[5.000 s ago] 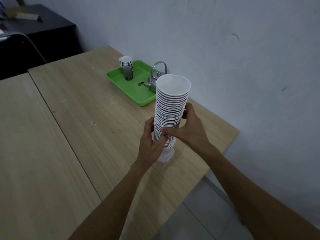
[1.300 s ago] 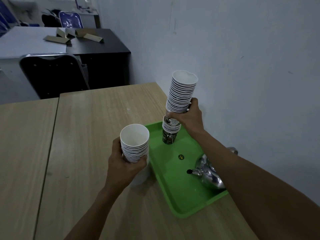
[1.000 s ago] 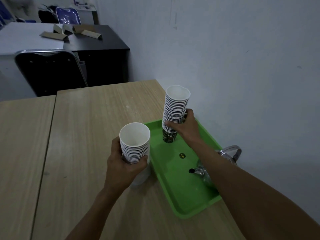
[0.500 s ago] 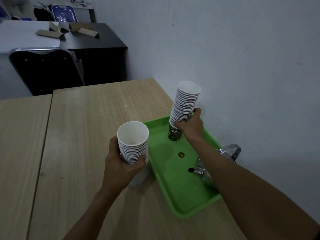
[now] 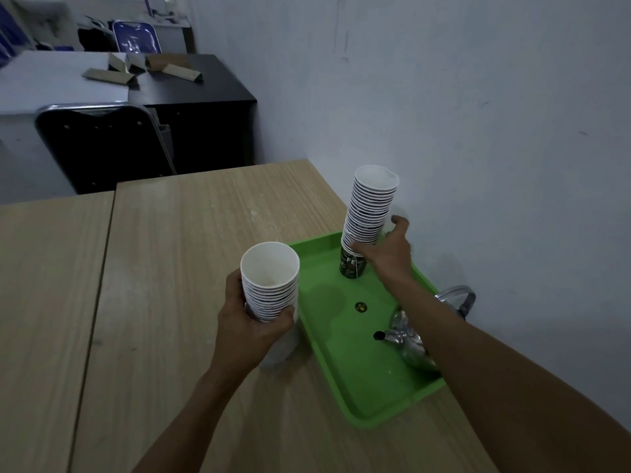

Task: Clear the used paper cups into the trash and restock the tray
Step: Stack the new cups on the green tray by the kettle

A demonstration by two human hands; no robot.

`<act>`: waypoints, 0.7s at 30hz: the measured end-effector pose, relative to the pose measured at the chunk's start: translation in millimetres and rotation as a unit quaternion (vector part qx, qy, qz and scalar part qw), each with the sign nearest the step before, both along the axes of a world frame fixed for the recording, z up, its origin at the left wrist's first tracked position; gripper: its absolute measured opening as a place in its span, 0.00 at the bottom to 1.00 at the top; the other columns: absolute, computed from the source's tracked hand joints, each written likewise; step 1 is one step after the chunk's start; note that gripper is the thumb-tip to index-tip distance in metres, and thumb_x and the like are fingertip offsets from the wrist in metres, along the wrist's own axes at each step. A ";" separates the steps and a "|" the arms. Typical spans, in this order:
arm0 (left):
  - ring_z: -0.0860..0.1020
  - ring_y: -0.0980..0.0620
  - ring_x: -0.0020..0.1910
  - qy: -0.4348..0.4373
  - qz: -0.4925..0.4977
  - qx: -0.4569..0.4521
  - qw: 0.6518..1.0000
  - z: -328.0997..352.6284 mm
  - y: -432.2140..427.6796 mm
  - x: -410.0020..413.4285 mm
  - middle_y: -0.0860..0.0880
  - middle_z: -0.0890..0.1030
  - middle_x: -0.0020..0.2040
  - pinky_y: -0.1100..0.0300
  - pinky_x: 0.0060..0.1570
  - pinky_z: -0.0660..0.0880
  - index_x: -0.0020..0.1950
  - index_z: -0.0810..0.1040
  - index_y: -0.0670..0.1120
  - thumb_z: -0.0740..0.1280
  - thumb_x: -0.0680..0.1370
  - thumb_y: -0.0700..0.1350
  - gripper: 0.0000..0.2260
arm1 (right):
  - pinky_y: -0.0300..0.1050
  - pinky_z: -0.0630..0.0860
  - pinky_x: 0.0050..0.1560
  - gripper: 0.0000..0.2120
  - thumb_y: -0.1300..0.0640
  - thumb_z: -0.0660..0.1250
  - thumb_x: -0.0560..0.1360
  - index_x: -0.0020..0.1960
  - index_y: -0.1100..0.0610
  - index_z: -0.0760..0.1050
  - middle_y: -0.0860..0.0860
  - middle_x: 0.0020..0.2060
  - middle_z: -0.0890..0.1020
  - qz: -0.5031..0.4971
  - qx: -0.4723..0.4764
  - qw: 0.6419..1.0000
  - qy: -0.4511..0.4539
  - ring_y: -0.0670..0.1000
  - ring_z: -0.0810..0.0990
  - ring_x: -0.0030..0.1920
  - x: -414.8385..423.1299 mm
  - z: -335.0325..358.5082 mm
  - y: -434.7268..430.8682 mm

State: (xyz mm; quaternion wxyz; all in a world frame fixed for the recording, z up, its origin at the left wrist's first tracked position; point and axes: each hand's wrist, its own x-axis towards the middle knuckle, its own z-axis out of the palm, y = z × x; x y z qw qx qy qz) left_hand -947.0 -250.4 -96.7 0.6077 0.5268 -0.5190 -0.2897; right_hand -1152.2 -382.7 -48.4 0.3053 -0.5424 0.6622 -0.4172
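I read the right fingers (image 5: 399, 222) as spread and nearly straight behind the tall cup stack (image 5: 370, 206). The thumb touches its lower cups and nothing is clasped. The right hand (image 5: 389, 250) hangs over the far end of the green tray (image 5: 355, 380).

The tall cup stack stands upright in the tray's far left corner, near the wall (image 5: 495, 131).

The left fingers (image 5: 285, 315) are curled round the short cup stack (image 5: 269, 285), and the left hand (image 5: 251, 331) holds it upright just beside the tray's left rim, above the wooden table (image 5: 177, 268).

I note a steel kettle (image 5: 406, 339) on the tray, partly hidden by the right forearm.
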 end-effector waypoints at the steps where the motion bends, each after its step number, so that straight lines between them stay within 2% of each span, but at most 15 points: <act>1: 0.79 0.58 0.55 0.004 -0.001 -0.001 1.000 0.1 -0.1 -0.3 0.61 0.79 0.56 0.61 0.50 0.78 0.64 0.68 0.53 0.75 0.60 0.53 0.35 | 0.51 0.70 0.62 0.44 0.57 0.78 0.65 0.71 0.56 0.55 0.61 0.66 0.71 -0.017 -0.004 1.000 -0.011 0.60 0.72 0.65 0.8 3.7 5.0; 4: 0.78 0.57 0.56 0.014 -0.013 -0.002 1.000 0.7 -0.3 -1.7 0.60 0.78 0.58 0.64 0.50 0.77 0.66 0.67 0.54 0.75 0.61 0.52 0.35 | 0.54 0.75 0.57 0.36 0.51 0.77 0.66 0.67 0.54 0.61 0.57 0.61 0.75 -0.067 -0.066 0.995 -0.034 0.58 0.76 0.59 8.1 14.5 28.5; 7: 0.78 0.62 0.54 0.008 -0.022 0.013 1.000 -6.6 3.1 -0.4 0.61 0.78 0.56 0.69 0.47 0.76 0.63 0.67 0.59 0.76 0.60 0.53 0.34 | 0.50 0.79 0.48 0.27 0.48 0.75 0.67 0.61 0.52 0.66 0.52 0.51 0.77 0.002 -0.127 0.986 -0.109 0.55 0.79 0.51 26.6 23.3 62.6; 9: 0.78 0.64 0.53 -0.001 -0.019 0.027 0.999 -14.8 6.1 -0.7 0.61 0.78 0.56 0.71 0.46 0.75 0.61 0.68 0.59 0.76 0.58 0.55 0.34 | 0.44 0.77 0.49 0.32 0.43 0.76 0.64 0.62 0.49 0.65 0.50 0.53 0.77 0.109 -0.107 0.980 -0.127 0.51 0.78 0.53 38.8 22.8 81.3; 11: 0.78 0.64 0.53 0.000 -0.018 0.041 0.999 -22.3 8.1 -0.4 0.60 0.77 0.58 0.70 0.47 0.76 0.63 0.67 0.58 0.77 0.57 0.55 0.36 | 0.39 0.74 0.52 0.42 0.39 0.77 0.59 0.67 0.46 0.62 0.48 0.58 0.75 0.203 -0.052 0.973 -0.101 0.48 0.76 0.57 50.8 16.3 92.4; 14: 0.78 0.59 0.58 0.001 -0.019 0.031 0.999 -30.7 6.7 1.6 0.55 0.77 0.62 0.64 0.51 0.77 0.68 0.67 0.52 0.78 0.59 0.53 0.39 | 0.43 0.74 0.57 0.52 0.38 0.79 0.53 0.71 0.44 0.57 0.48 0.63 0.73 0.259 0.010 0.963 -0.072 0.46 0.74 0.62 68.3 1.1 102.7; 16: 0.77 0.52 0.61 -0.005 -0.030 0.012 0.999 -42.6 5.9 4.1 0.50 0.77 0.64 0.58 0.55 0.77 0.70 0.68 0.46 0.79 0.63 0.47 0.39 | 0.45 0.76 0.58 0.52 0.41 0.81 0.54 0.71 0.45 0.57 0.48 0.62 0.76 0.266 0.012 0.963 -0.052 0.46 0.76 0.61 76.1 -6.3 109.1; 17: 0.77 0.51 0.61 -0.011 -0.037 0.014 0.999 -48.5 6.8 4.6 0.49 0.77 0.64 0.58 0.56 0.76 0.71 0.67 0.44 0.78 0.64 0.44 0.38 | 0.43 0.76 0.57 0.50 0.45 0.81 0.56 0.70 0.47 0.58 0.48 0.61 0.77 0.265 0.007 0.963 -0.039 0.46 0.76 0.60 78.9 -8.4 111.7; 19: 0.78 0.59 0.59 -0.035 -0.031 0.041 0.998 -57.2 11.5 6.0 0.54 0.78 0.62 0.66 0.53 0.76 0.71 0.66 0.46 0.77 0.64 0.42 0.38 | 0.43 0.75 0.55 0.46 0.49 0.82 0.58 0.69 0.51 0.60 0.47 0.59 0.77 0.254 -0.002 0.967 -0.018 0.46 0.76 0.59 83.4 -12.4 114.5; 21: 0.78 0.67 0.53 -0.056 -0.026 0.068 0.996 -63.0 15.1 7.1 0.60 0.78 0.58 0.73 0.47 0.74 0.69 0.67 0.50 0.76 0.63 0.45 0.37 | 0.47 0.76 0.56 0.44 0.51 0.82 0.59 0.67 0.53 0.62 0.48 0.59 0.77 0.243 -0.006 0.970 -0.007 0.48 0.77 0.58 87.1 -17.7 115.4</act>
